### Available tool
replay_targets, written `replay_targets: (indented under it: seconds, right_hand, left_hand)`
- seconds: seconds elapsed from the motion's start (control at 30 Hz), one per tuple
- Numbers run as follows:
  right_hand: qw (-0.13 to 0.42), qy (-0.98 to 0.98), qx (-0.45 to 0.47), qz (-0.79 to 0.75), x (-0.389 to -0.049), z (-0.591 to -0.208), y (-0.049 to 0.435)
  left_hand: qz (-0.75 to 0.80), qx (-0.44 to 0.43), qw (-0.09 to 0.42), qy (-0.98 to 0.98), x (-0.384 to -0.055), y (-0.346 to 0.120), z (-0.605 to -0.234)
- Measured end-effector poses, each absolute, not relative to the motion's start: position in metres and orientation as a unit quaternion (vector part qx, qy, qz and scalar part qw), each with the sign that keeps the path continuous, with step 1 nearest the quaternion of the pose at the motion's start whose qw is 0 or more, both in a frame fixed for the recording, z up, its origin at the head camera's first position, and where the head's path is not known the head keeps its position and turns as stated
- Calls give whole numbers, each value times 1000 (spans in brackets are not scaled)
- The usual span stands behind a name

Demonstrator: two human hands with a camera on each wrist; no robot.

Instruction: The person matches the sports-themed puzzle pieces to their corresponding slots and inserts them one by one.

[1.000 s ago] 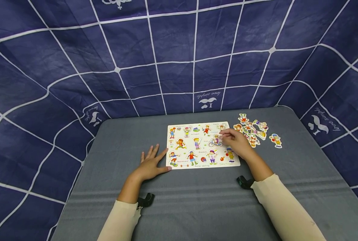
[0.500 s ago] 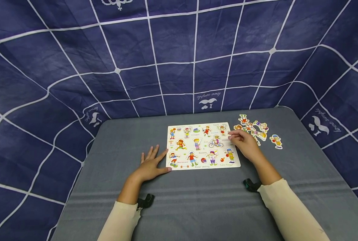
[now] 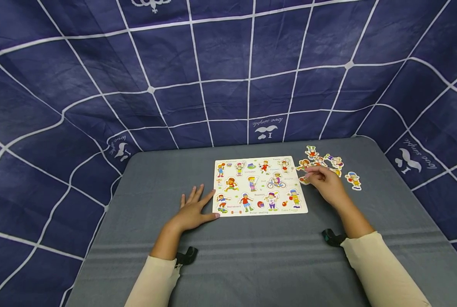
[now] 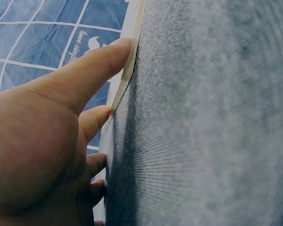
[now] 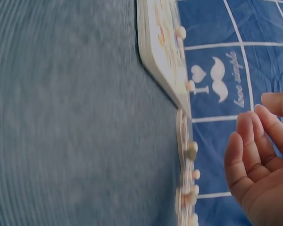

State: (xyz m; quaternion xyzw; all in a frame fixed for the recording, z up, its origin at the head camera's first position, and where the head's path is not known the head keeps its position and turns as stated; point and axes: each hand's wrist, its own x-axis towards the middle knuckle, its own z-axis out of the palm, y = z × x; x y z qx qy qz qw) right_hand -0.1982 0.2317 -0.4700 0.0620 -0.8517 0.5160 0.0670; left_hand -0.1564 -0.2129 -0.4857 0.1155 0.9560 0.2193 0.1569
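A white puzzle board (image 3: 259,197) printed with children playing sports lies flat in the head view. My left hand (image 3: 190,213) rests at its left edge, fingers spread; in the left wrist view the thumb (image 4: 92,68) and a fingertip touch the board's edge. My right hand (image 3: 326,183) hovers just right of the board, fingers bent and thumb close to the index finger. The right wrist view shows nothing between those fingertips (image 5: 245,122). Below and left of them is a sports-figure piece (image 3: 304,181); more puzzle pieces (image 3: 319,161) lie partly behind the hand.
One figure piece (image 3: 353,181) lies apart, right of the pile. Small knobs (image 5: 192,149) stick up from the pieces in the right wrist view. Grey cloth (image 3: 251,256) covers the table, with a blue gridded curtain (image 3: 220,102) behind and at both sides.
My right hand has moved rightward off the board to the loose pieces, uncovering the cyclist and the board's right edge. My left hand stays in place.
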Motion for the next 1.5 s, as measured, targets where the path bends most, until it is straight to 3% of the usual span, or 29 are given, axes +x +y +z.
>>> replay_targets:
  seconds: [0.6, 1.1, 1.5]
  right_hand:
    - [103, -914, 69, 387, -199, -473, 270]
    - [38, -955, 105, 276, -211, -475, 283]
    - [37, -954, 162, 248, -221, -479, 291]
  left_hand:
    - [223, 116, 159, 955, -157, -214, -487]
    - [224, 114, 162, 954, -157, -214, -487]
    - [221, 111, 165, 955, -158, -214, -488]
